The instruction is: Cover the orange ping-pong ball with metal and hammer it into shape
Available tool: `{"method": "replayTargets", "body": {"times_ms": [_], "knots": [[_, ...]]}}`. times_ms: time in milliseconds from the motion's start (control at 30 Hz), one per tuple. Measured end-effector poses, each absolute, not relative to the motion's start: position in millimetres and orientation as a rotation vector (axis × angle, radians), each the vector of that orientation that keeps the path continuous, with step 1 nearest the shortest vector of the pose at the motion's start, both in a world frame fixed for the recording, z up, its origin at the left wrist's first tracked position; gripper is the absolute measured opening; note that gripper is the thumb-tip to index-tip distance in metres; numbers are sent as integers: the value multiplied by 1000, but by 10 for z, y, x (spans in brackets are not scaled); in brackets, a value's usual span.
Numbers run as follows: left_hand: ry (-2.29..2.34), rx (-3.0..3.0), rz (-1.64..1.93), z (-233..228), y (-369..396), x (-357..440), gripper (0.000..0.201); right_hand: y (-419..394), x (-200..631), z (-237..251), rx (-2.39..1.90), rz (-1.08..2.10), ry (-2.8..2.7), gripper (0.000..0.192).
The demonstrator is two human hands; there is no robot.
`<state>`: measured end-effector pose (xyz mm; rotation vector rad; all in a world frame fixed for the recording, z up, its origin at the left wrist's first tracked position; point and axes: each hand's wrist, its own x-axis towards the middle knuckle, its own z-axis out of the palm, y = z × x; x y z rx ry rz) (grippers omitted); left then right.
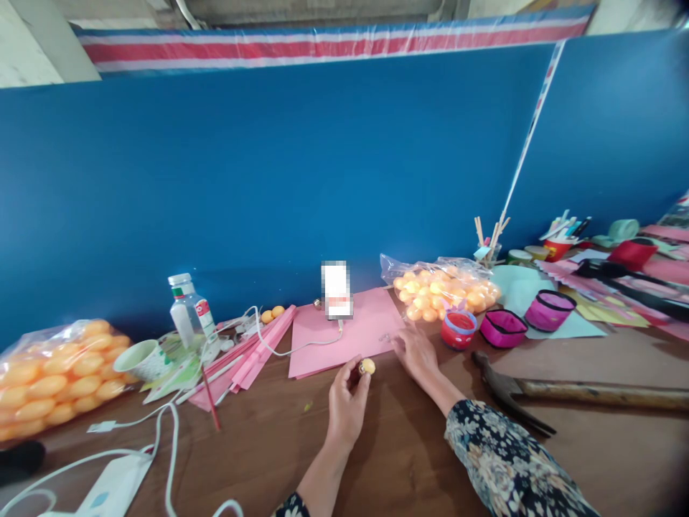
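My left hand [346, 409] is closed around a small yellow ball [367, 366], pinched between thumb and fingers above the brown table. A small dark, shiny bit shows beside the ball, too small to name. To its right, my right hand [417, 353] reaches over the edge of a stack of pink paper [317, 345], fingers stretched forward. Just ahead of those fingertips lies a small silvery piece [384, 337], its kind unclear; whether they touch it I cannot tell. At the paper's back stands a blurred white device [337, 291] with a cable.
Bags of orange balls [59, 377] stand at left and behind my right hand. A hammer [527, 391], a red-filled jar [459, 329] and magenta fabric cups [504, 329] lie to the right. Plastic bottles [188, 316], pink strips [263, 348] and a white power strip [115, 485] occupy the left.
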<state>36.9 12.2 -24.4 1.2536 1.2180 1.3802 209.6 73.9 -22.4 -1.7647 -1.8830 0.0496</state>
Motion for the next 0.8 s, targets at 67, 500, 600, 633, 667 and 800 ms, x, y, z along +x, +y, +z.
{"method": "replayTargets", "body": {"times_ms": [67,500,600,633,667,800], "knots": [[1214,1243,1382,-242,123,367,40,738,2096,-223,-1765,46,-1879,14],[1230,1331,1372,-189,72,387,36,722,2094,-200,-1752,72,-1854,14],[1222,1291,1355,-186,81,387,37,728,2094,-202,-1739,73,-1866,14],[1221,1263,1358,-189,88,384,38,730,2095,-203,-1735,74,-1870,14],[1220,1234,1364,-193,96,382,39,733,2096,-203,-1731,75,-1872,14],[1207,1187,1365,-206,116,370,41,741,2103,-215,-1728,75,-1848,13]]}}
